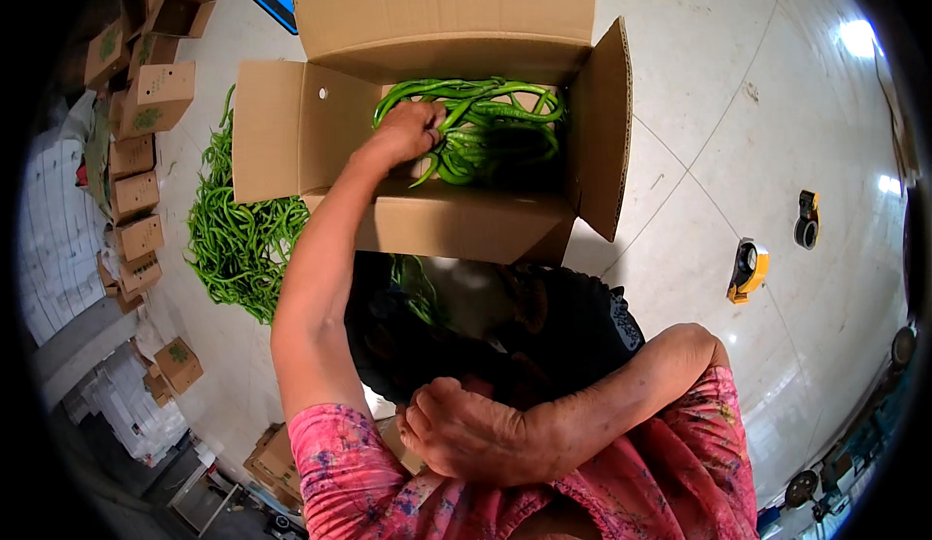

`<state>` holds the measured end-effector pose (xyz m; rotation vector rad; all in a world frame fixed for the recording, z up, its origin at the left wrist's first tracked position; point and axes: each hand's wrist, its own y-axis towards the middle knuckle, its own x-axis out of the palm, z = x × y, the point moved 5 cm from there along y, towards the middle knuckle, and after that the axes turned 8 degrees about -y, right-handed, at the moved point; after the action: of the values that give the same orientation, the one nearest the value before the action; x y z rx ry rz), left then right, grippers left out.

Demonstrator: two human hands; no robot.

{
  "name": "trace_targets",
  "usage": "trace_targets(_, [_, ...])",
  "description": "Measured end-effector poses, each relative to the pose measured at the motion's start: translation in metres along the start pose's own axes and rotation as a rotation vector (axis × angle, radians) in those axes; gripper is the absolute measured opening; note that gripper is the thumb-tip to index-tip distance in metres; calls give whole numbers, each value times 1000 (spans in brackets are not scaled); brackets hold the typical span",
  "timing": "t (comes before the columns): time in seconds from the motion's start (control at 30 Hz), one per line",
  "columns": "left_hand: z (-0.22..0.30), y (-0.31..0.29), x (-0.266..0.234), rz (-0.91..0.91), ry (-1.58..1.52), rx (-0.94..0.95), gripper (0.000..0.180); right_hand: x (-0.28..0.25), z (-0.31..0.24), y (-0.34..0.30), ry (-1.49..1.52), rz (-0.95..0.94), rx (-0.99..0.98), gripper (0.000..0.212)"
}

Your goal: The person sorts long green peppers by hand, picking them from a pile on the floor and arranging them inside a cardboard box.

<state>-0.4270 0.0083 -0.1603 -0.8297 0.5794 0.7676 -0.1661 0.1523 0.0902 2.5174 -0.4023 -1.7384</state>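
Left hand (410,130) among green peppers (468,144) inside an open cardboard box (442,228)

The long, slender green peppers (466,142) in front of me have smooth, waxy-looking skins — glossy, with light streaking along their curves. The open brown corrugated-cardboard box (432,227) looks dry and matt, its cut edges faintly ribbed. Around it, the pale tiled floor (704,60) is polished and shiny. My pink patterned sleeves (335,453) are soft, creased cloth; the yellow-and-black tape dispenser (758,270) looks like hard, smooth plastic.
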Motion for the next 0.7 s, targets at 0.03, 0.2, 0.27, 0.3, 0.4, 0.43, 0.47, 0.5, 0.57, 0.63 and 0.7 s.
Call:
trace_targets(0.03, [-1,-3,-7,66,-206,35,11,0,0,-1,-10,-4,-8,34])
trace_targets(0.2, [-10,-33,-46,189,-706,-154,23,-4,1,-4,15,14,-24,38])
trace_targets(0.27, [-17,-44,-55,269,-589,-112,27,-5,-2,-4,11,31,-38,39])
trace_targets(0.3, [1,-43,-58,265,-556,-54,28,-4,-1,-4,9,35,-28,40])
trace_targets(0.4, [62,-38,-69,270,-408,144,30,-2,-3,-3,5,2,-29,41])
trace_targets(0.43, [81,-32,-70,279,-324,228,31,-2,-4,-3,3,-4,-36,37])
trace_targets(0.47, [99,-26,-70,290,-238,313,31,-1,-6,-2,-3,-10,-45,33])
trace_targets(0.5, [112,-18,-66,290,-195,343,31,-1,-6,-2,-10,-20,-51,29])
trace_targets(0.57, [125,6,-55,292,-97,421,28,-3,-3,-2,-46,-26,-58,34])
trace_targets(0.63, [126,39,-35,240,-1,372,27,-3,-3,-1,-42,-46,-49,33])
trace_targets(0.7, [121,48,-20,236,72,309,27,-2,-3,1,-3,-72,-25,26])
